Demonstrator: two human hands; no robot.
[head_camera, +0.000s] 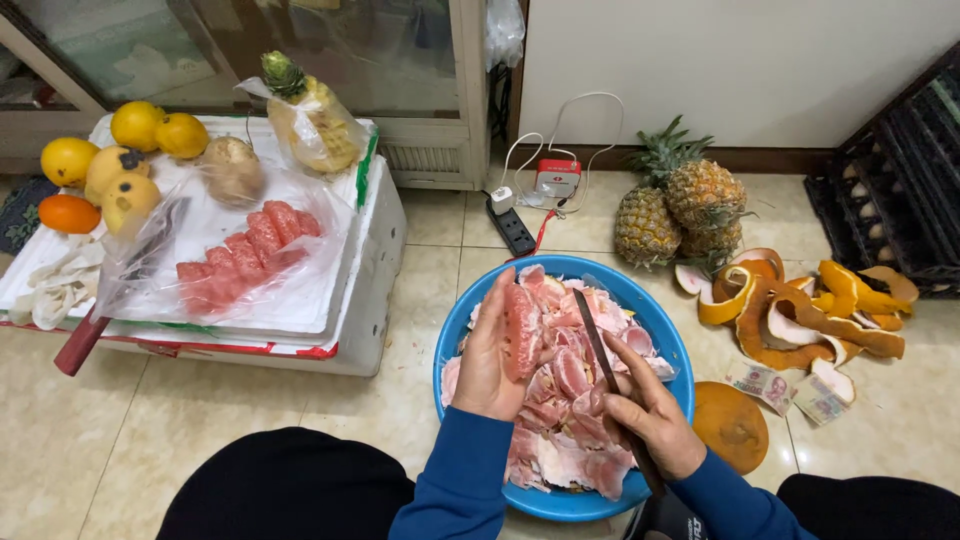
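A pink fruit piece (522, 332) is held in the left hand (487, 362), with the fingers curled around it, right above the blue bowl (455, 325) full of pink peelings. A knife (598, 352) is gripped tightly in the right hand (652, 418), its blade pointed up beside the fruit piece. Orange peels (790, 310) and pineapples (680, 205) are seen on the floor nearby

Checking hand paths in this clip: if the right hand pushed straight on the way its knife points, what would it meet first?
The right hand holds a knife pointing up and left toward the pomelo segment in the left hand. That segment would likely come first, though depth is hard to judge from above.
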